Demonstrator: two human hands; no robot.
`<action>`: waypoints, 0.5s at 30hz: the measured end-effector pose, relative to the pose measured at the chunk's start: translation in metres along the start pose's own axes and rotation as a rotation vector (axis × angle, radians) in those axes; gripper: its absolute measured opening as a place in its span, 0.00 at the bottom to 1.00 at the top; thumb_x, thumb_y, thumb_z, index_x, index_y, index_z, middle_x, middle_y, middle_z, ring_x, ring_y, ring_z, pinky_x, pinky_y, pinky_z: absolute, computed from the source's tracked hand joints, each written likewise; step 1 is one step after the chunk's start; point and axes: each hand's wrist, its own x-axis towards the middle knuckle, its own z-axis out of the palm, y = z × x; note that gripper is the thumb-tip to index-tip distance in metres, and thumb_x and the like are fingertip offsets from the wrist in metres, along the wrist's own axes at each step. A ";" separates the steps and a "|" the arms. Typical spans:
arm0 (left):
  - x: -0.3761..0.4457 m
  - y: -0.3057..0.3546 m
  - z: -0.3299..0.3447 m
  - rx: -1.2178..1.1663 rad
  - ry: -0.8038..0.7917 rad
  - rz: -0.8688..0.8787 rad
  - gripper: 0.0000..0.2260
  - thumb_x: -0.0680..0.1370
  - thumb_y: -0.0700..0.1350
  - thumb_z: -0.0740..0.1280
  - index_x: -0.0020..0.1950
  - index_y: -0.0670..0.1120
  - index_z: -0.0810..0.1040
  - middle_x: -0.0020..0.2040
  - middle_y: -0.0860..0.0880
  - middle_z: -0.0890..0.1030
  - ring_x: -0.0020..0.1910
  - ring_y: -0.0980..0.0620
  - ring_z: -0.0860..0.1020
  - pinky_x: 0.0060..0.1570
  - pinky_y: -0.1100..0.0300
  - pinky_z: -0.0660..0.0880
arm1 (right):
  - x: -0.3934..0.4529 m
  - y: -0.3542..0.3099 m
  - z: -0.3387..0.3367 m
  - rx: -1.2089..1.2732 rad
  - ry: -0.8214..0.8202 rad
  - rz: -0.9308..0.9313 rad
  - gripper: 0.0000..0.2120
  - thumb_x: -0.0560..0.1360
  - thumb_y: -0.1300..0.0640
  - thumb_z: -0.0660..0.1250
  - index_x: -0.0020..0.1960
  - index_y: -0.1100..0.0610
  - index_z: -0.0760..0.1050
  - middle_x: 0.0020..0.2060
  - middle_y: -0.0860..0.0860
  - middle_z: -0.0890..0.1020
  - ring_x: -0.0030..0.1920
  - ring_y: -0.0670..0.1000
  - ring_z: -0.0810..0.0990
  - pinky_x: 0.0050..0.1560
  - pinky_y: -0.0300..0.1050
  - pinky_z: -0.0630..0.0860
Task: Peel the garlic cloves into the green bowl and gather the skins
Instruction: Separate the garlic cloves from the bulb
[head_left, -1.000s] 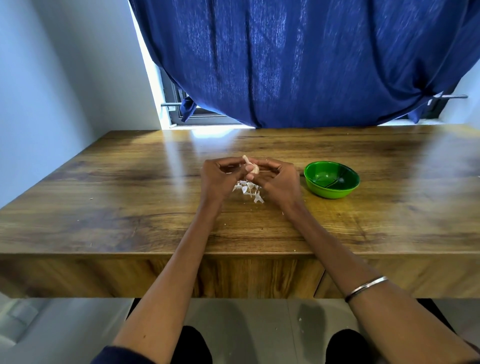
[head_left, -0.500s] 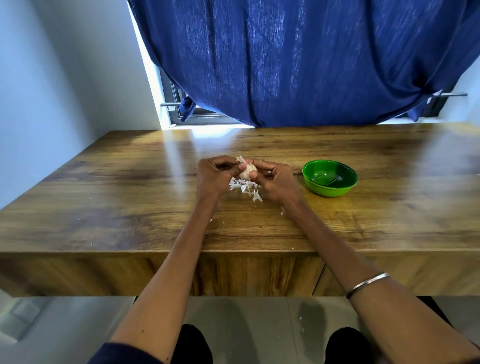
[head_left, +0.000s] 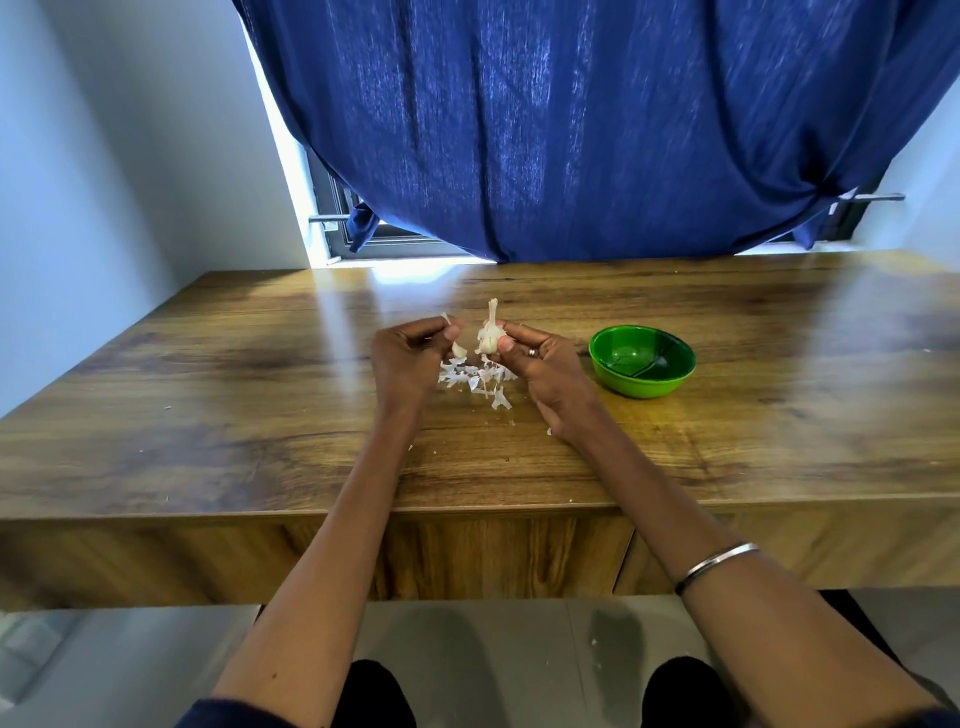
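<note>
Hands now apart vs 0.5 s ago, when they met over the garlic. Right hand (head_left: 540, 364) pinches the garlic bulb (head_left: 489, 338), stem up; left hand (head_left: 410, 358) pinches a torn-off piece (head_left: 458, 349), cloves or skin can't tell. Skins (head_left: 475, 376) lie on the wooden table (head_left: 208, 415) between the hands. Green bowl (head_left: 642, 360) just right of right hand, nothing plainly inside. Open tabletop left, right & toward near edge.

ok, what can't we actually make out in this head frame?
- Green bowl: whether it holds peeled cloves; too small, and glare on the inside.
- Left hand: whether it pinches skin or a clove; fingers cover it.
- Garlic: cloves left; right hand covers its base.
</note>
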 end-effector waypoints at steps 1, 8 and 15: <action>-0.001 0.001 0.000 0.067 -0.024 0.044 0.07 0.75 0.37 0.76 0.53 0.42 0.87 0.44 0.49 0.88 0.39 0.58 0.84 0.45 0.60 0.82 | 0.000 0.001 0.000 0.001 0.013 0.000 0.18 0.78 0.67 0.68 0.67 0.67 0.74 0.57 0.59 0.83 0.50 0.49 0.84 0.55 0.40 0.81; -0.006 0.006 0.004 0.211 -0.119 0.135 0.08 0.75 0.33 0.74 0.50 0.44 0.88 0.45 0.49 0.87 0.38 0.64 0.83 0.42 0.66 0.80 | 0.001 0.002 0.000 0.021 0.047 -0.004 0.17 0.77 0.66 0.70 0.65 0.64 0.77 0.54 0.59 0.85 0.52 0.52 0.85 0.57 0.43 0.81; -0.003 0.000 0.004 0.311 -0.159 0.207 0.08 0.78 0.39 0.74 0.56 0.44 0.87 0.49 0.48 0.88 0.43 0.59 0.84 0.47 0.71 0.78 | 0.000 -0.001 0.001 -0.031 0.062 -0.034 0.16 0.76 0.65 0.72 0.64 0.62 0.79 0.53 0.56 0.85 0.52 0.48 0.85 0.54 0.40 0.81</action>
